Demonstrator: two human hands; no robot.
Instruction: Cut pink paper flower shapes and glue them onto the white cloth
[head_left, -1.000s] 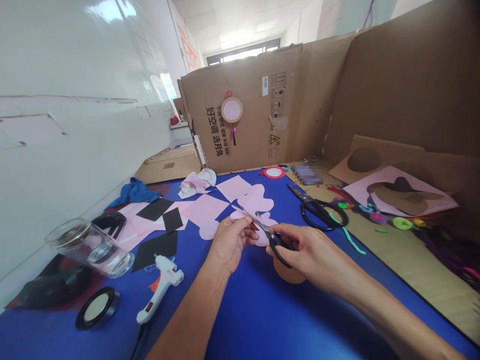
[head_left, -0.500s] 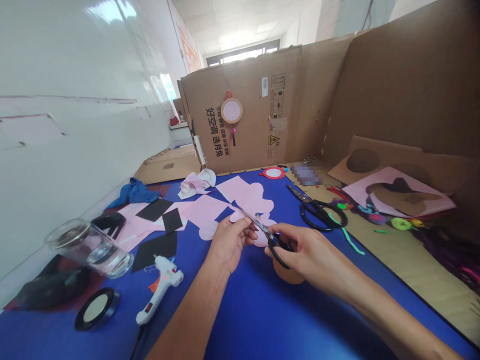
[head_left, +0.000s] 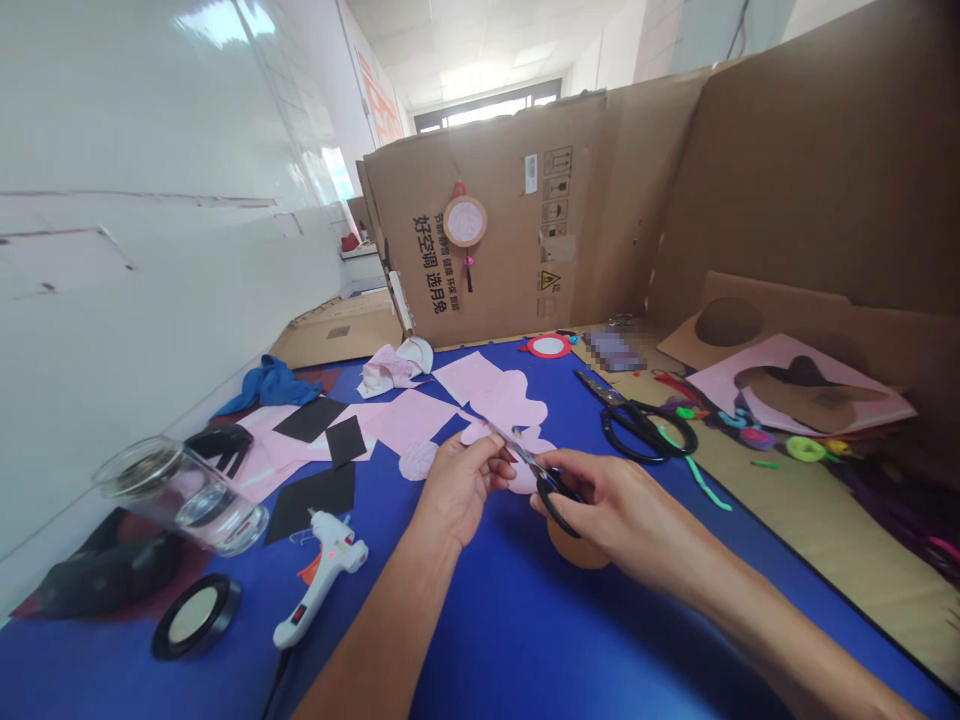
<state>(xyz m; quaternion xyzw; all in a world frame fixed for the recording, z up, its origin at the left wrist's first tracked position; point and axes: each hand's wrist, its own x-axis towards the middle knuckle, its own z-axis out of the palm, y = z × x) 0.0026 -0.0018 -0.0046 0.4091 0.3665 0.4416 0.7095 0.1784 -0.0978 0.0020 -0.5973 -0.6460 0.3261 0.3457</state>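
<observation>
My left hand (head_left: 459, 487) pinches a small piece of pink paper (head_left: 472, 433) between thumb and fingers. My right hand (head_left: 600, 500) grips a pair of scissors (head_left: 541, 476) by their black handles, fingers through the loops. The silver blades point up and left, across the pink paper beside my left fingertips. More pink paper with a rounded edge (head_left: 523, 482) shows under the scissors; whether it joins the held piece I cannot tell. Below my right hand lies a round tan disc (head_left: 574, 548), partly covered. A wavy-edged pink cutout (head_left: 517, 398) lies just beyond.
Left of my arms are a white glue gun (head_left: 321, 580), a tilted-looking glass of water (head_left: 199, 505), a black tape roll (head_left: 196, 617) and black squares (head_left: 311, 500). Large black scissors (head_left: 646, 428) lie at right. A cardboard wall (head_left: 510, 230) stands behind, with a round ornament (head_left: 465, 221).
The scissor handles have come slightly closer together, with the blades still at the pink paper. My left hand has hardly moved, and the camera view has shifted a little.
</observation>
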